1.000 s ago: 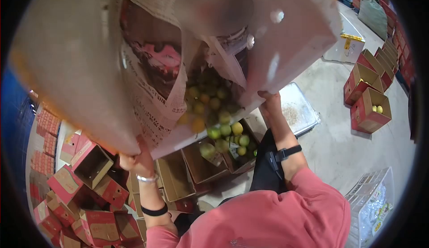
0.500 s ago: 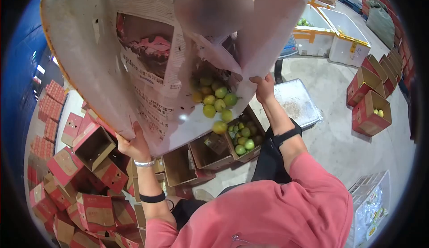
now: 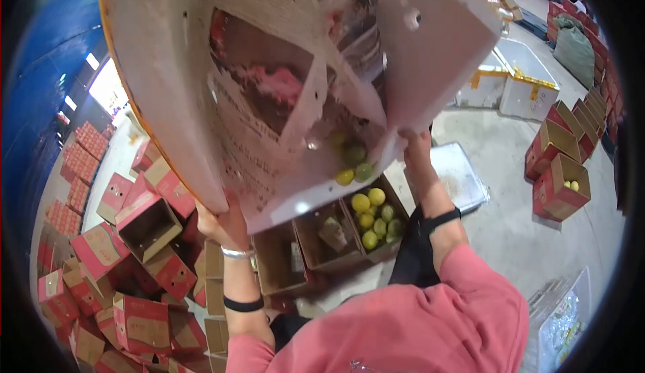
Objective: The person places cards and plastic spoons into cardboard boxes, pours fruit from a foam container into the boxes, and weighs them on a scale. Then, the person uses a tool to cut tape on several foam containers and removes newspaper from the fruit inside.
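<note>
Pale grey concrete floor (image 3: 510,238) spreads to the right under bright lights, with a blue wall (image 3: 54,57) at the far left and a loose heap of red-and-tan cardboard cartons (image 3: 141,322) at the near left. Across the middle, a large white foam box (image 3: 437,57), lined with printed newspaper (image 3: 235,104), is tipped with its mouth toward the person and its lower lip over a row of open containers.

Half a second ago a cluster of about ten fruits showed on the lining; now only a few round yellow-green fruits (image 3: 353,158) are visible, close to the lip at its right end. Beneath them, the brown open-topped cardboard box (image 3: 395,197) now shows several yellow fruits at the top of its pile (image 3: 381,226), where mostly green ones showed before. Judging from this, the foam box is almost emptied, though folds of paper may hide more.

Both hands are clenched on the foam box. The left hand (image 3: 225,222) grasps its lower left edge, thumb along the rim; the right hand (image 3: 416,148) grips the lower right edge. The remaining fruits lie between the hands, well apart from the left fingers and near the right ones, just to their left and slightly nearer the person, without touching them.
</note>
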The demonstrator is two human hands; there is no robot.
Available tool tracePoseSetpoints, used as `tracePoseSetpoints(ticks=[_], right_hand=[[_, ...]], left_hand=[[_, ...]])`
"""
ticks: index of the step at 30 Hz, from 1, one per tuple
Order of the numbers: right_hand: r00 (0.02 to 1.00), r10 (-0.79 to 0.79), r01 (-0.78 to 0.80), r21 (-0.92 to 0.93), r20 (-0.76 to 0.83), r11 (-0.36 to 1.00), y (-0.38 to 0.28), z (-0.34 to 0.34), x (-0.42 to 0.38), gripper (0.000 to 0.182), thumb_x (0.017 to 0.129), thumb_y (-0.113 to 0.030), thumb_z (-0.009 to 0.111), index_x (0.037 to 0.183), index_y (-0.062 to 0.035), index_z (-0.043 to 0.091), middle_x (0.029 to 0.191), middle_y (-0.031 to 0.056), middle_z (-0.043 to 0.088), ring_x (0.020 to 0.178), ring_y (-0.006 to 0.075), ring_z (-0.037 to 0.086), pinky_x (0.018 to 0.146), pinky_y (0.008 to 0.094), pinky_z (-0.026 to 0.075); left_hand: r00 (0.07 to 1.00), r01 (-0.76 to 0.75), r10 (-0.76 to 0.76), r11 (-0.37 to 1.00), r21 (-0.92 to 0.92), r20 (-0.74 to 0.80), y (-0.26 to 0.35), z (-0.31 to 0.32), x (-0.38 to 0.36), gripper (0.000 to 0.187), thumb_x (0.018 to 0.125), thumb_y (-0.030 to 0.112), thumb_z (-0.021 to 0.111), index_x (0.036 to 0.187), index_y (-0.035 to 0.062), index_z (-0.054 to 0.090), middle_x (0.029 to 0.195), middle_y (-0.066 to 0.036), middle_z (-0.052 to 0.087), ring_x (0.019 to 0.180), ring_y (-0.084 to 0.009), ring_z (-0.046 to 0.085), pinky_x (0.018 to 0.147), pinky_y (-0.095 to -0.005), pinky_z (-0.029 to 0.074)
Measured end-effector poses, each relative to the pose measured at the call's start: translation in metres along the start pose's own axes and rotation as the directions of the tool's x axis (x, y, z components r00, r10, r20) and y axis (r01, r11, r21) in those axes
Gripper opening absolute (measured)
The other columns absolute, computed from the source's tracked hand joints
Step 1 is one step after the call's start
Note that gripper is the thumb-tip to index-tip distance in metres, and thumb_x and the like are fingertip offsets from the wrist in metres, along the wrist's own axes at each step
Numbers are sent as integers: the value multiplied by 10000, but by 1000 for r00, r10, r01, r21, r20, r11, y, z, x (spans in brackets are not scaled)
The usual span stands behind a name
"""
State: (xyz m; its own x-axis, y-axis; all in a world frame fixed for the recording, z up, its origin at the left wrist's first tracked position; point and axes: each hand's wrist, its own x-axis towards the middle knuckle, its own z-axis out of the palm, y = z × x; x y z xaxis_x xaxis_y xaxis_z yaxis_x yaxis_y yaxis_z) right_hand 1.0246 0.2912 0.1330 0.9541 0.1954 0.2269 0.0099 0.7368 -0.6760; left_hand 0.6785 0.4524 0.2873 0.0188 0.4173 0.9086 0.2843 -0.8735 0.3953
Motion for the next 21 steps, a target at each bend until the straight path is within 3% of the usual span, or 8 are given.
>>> tracePoseSetpoints(ticks=[2, 8, 11, 16, 19, 21], right_hand=[[1000, 15, -14, -48, 26, 999, -3, 1, -2, 471, 645, 63, 554, 1106, -27, 516, 1019, 70, 581, 959, 210, 552, 830, 329, 438], [989, 80, -82, 14, 126, 997, 0, 28, -7, 499, 650, 60, 542, 1140, -9, 477, 1027, 98, 575, 954, 218, 556, 824, 331, 445], [986, 96, -104, 58, 137, 993, 7, 48, -18, 488, 647, 62, 539, 1126, -8, 478, 1028, 102, 571, 946, 220, 558, 813, 330, 452], [981, 145, -152, 48, 131, 987, 24, 77, -39, 511, 634, 61, 545, 1135, -10, 477, 1035, 96, 567, 934, 216, 553, 812, 322, 450], [979, 133, -141, 43, 157, 989, 35, 87, -44, 536, 628, 55, 561, 1154, -4, 475, 1039, 97, 571, 967, 221, 549, 838, 344, 446], [981, 62, -82, 102, 185, 991, 23, 100, -48, 530, 629, 46, 570, 1149, -2, 478, 1026, 94, 579, 990, 224, 545, 859, 357, 441]], left_hand=[[999, -32, 32, 998, 53, 10, 0, -2, -3, 461, 688, 55, 703, 1109, -46, 545, 825, -152, 657, 700, -218, 642, 678, -317, 504], [996, 80, -82, 996, -43, -38, -15, -12, -1, 429, 698, 32, 705, 1091, -53, 558, 894, -141, 669, 746, -200, 643, 703, -305, 502], [996, 9, -12, 999, -30, -86, -33, -31, 4, 426, 702, 23, 707, 1090, -64, 556, 913, -136, 671, 760, -194, 645, 716, -299, 499], [992, 40, -28, 994, 99, -123, -22, -73, 4, 335, 702, 23, 704, 991, -85, 573, 900, -182, 664, 773, -241, 650, 720, -338, 502], [988, 32, 16, 953, 303, -153, -19, -89, 2, 322, 705, 39, 703, 968, -92, 572, 888, -195, 661, 770, -265, 650, 718, -345, 504], [973, 0, 12, 999, 52, -230, -30, -93, 7, 306, 725, 68, 693, 945, -102, 565, 858, -195, 659, 734, -288, 638, 694, -353, 500]])
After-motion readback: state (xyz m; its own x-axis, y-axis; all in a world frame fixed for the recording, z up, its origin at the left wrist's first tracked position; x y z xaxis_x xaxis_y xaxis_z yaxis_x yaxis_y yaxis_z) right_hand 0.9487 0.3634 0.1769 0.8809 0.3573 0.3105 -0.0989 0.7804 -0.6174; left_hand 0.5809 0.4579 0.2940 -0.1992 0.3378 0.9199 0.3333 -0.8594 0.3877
